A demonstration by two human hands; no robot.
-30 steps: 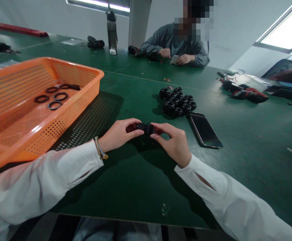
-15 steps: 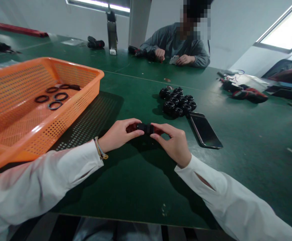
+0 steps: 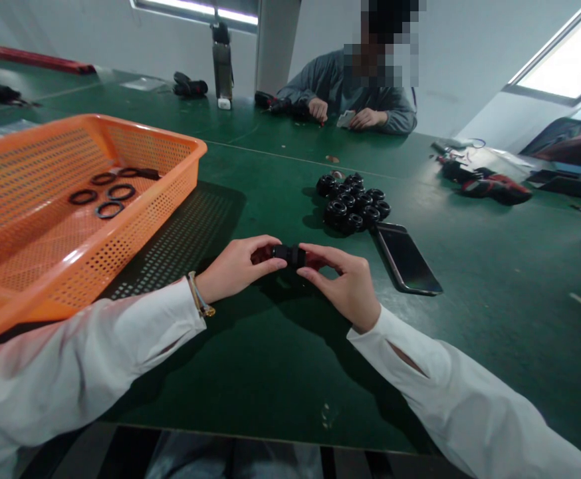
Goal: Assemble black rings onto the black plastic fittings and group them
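Between both hands is a small black cylindrical part [image 3: 289, 255], held sideways just above the green table [image 3: 270, 379]. My left hand [image 3: 243, 266] pinches its left end between thumb and fingers. At the other end, the thumb and forefinger of my right hand [image 3: 343, 276] close on it. The fingers cover both ends, so its exact kind does not show. Beyond my right hand, a cluster of round black parts with holes [image 3: 353, 203] stands on the table, with a smartphone [image 3: 407, 259] lying beside it.
An orange perforated basket [image 3: 155, 229] at the left holds several dark rings [image 3: 110, 209]. Across the table sits a person in a grey sleeve [image 3: 395, 113], near a bottle [image 3: 223, 66]. A red and black object [image 3: 494, 186] lies at the right.
Almost nothing differs. Both hands stay in place on the black part; my right thumb has shifted very slightly.
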